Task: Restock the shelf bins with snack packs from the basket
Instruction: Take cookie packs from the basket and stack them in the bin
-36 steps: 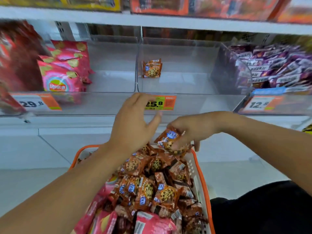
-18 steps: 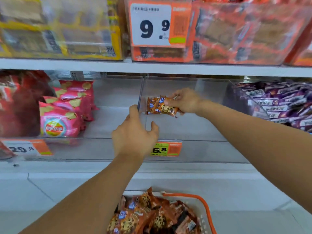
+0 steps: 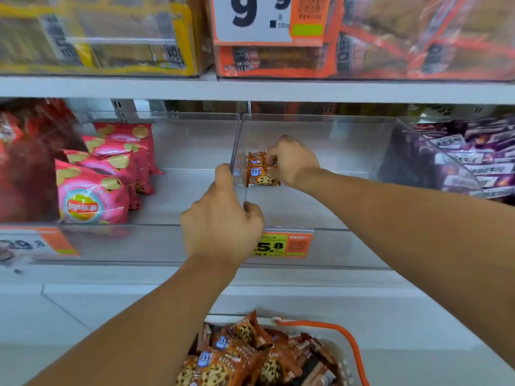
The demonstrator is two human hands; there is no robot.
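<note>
A shop shelf, in white-grey metal (image 3: 250, 90), with a pale floor below it. On the middle level, clear plastic bins side by side, parted by a thin clear plastic divider (image 3: 237, 151). Four compartments visible in this row.

Middle bin, transparent and almost bare (image 3: 334, 207): two small orange cookie snack packs (image 3: 260, 169) at its back left corner, just beside the divider. Right hand (image 3: 295, 162) reaching deep into this bin, fingers curled and pinching the right edge of the packs. Whether both packs are pinched or only one, cannot tell.

Left hand (image 3: 223, 215) at the front part of the divider, fingers curled around its edge, thumb on the right side of it, holding it.

Left of the divider, pink crisp bags with yellow crisp pictures (image 3: 92, 196), four or five standing in a row, front one the clearest. Farther left, dark red bags (image 3: 25, 168), blurred, number not countable. Rightmost bin full of purple and white snack packs (image 3: 473, 162), many, heaped.

Three price labels on the front rails: one orange and yellow label reading 5.8 (image 3: 284, 243), partly hidden by the left hand; one blurred orange and white label at left (image 3: 36, 243); one large white and orange label with 9.9 on the upper shelf (image 3: 267, 18). Upper shelf with big clear boxes, yellow-edged (image 3: 97, 37) and orange-edged (image 3: 418, 37).

At the bottom, a white plastic basket with an orange handle (image 3: 354, 349), heaped with many more orange cookie packs (image 3: 237, 355).
</note>
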